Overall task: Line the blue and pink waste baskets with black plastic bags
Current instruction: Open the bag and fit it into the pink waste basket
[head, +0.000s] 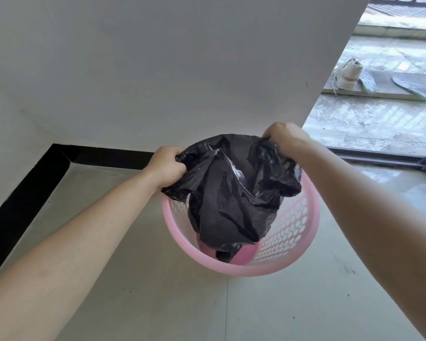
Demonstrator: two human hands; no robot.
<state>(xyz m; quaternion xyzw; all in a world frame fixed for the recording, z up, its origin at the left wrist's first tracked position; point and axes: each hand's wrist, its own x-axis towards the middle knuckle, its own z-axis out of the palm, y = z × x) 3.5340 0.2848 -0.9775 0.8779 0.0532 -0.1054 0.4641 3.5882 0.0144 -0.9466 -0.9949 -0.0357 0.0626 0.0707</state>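
A pink perforated waste basket (290,247) stands upright on the tiled floor near a wall corner. A crumpled black plastic bag (234,193) hangs down into it, its lower end close to the basket's bottom. My left hand (166,167) grips the bag's top edge above the basket's left rim. My right hand (284,137) grips the bag's top edge above the far right rim. The bag's mouth is bunched between both hands. No blue basket is in view.
A white wall with a black baseboard (22,200) runs behind and to the left. A sliding door track (379,157) lies at right, with a white shoe (348,77) and two insoles (416,86) on a step outside.
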